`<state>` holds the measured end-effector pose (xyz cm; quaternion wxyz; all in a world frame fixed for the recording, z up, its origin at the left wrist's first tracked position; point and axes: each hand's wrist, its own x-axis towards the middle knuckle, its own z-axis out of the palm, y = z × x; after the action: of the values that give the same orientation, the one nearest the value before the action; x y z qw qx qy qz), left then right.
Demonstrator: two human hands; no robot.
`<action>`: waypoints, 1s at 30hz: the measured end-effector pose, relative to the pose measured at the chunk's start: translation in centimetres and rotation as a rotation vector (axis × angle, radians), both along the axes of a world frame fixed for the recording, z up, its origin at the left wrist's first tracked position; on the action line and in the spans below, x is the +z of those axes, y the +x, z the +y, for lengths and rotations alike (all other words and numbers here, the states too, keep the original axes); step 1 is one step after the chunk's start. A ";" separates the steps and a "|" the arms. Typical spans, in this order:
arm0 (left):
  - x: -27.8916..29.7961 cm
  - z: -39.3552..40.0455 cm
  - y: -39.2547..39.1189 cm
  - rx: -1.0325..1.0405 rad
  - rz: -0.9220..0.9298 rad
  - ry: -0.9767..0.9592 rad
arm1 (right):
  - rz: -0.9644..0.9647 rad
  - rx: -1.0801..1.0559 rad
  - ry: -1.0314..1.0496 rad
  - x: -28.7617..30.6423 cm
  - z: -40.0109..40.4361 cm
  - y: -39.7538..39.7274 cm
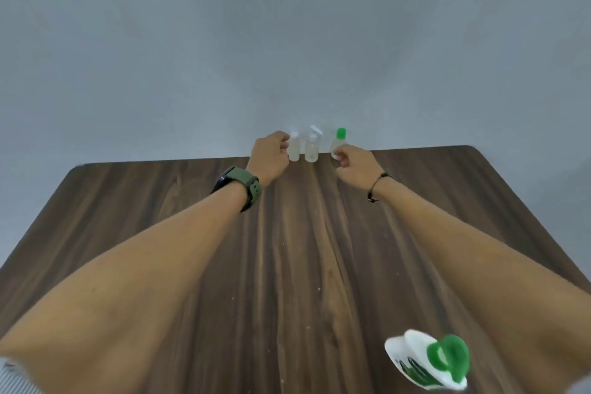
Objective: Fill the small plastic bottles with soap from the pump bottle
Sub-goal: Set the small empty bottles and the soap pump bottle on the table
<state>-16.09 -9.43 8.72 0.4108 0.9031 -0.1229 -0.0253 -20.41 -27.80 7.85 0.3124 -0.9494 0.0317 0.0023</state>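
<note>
Small plastic bottles, three in number, stand in a row at the far edge of the wooden table (192, 265), against the grey wall (287, 41). The left bottle (294, 148) is clear with a white cap. The middle bottle (311, 150) is clear, and its flip cap stands open. The right bottle (338, 142) carries a green cap and leans slightly.

The left hand (270, 155) reaches to the far edge, fingers curled beside the left bottle and touching its side; whether they fully grip it cannot be told. The wrist bears a green-strapped watch (239, 186).

The right hand (355, 160) is closed around the lower body of the right bottle, thumb and fingers on it. A dark cord bracelet (376, 186) sits on that wrist.

The pump bottle (428, 360), white with a green pump head, stands at the near right of the table, just beside the right forearm, well apart from the three small bottles. It is blurred at the frame's lower edge.
</note>
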 end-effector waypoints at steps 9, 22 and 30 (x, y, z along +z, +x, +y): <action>-5.8 0.4 8.6 0.081 0.143 -0.016 | 0.180 -0.079 0.284 -5.6 6.1 11.3; -13.9 -4.2 18.7 0.159 0.189 -0.222 | 0.180 -0.130 0.324 -13.1 5.5 21.3; -15.1 -1.4 17.7 0.325 0.124 -0.278 | 0.121 -0.069 0.364 -13.0 6.7 20.3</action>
<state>1.60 -10.84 -6.40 0.5366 0.8425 0.0475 0.0026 -0.14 -21.07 -5.14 0.4764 -0.8737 0.0821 0.0546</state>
